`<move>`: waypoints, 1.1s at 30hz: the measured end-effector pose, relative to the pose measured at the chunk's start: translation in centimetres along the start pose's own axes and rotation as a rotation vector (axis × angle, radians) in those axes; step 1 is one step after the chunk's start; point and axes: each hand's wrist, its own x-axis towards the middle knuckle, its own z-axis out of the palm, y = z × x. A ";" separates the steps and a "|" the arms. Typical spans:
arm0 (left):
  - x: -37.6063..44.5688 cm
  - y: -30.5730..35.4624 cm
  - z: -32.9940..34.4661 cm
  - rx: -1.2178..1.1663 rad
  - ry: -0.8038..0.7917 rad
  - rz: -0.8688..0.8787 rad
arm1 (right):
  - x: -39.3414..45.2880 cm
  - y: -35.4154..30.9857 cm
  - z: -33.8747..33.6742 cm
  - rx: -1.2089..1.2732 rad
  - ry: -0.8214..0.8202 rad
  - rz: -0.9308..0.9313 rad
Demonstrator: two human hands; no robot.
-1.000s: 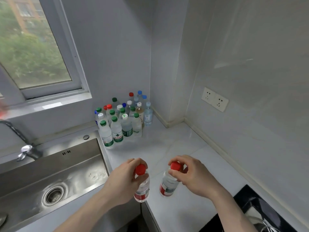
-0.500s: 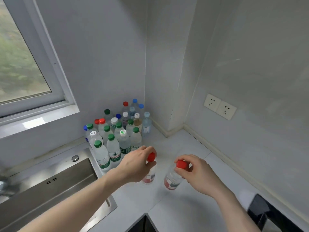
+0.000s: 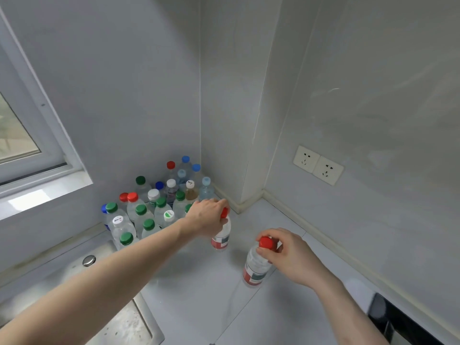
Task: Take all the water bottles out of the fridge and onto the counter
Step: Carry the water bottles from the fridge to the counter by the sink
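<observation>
Left hand (image 3: 206,217) grips a red-capped bottle (image 3: 221,236) by its neck beside the cluster of bottles (image 3: 154,207), right hand (image 3: 286,252) pinches another bottle's cap (image 3: 266,242); both should settle upright on the bench (image 3: 199,295), bases flat, before either grip loosens.

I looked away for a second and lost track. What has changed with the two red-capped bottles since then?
The left hand carried its bottle forward to the edge of the bottle cluster. The right hand brought the second bottle forward over the counter. Both hands still grip the caps; the cluster is unchanged.
</observation>
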 end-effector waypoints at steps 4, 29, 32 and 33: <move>2.6 -1.3 0.5 0.050 0.003 -0.010 | 1.9 0.3 -0.5 -0.011 0.013 0.023; 9.6 -9.5 4.0 0.127 -0.076 -0.189 | 23.6 0.5 6.4 0.049 0.069 0.134; 9.4 -9.8 3.9 0.117 -0.058 -0.199 | 25.3 0.0 7.3 0.038 0.058 0.130; 9.4 -9.9 3.9 0.113 -0.055 -0.198 | 25.7 -0.1 7.6 0.028 0.046 0.128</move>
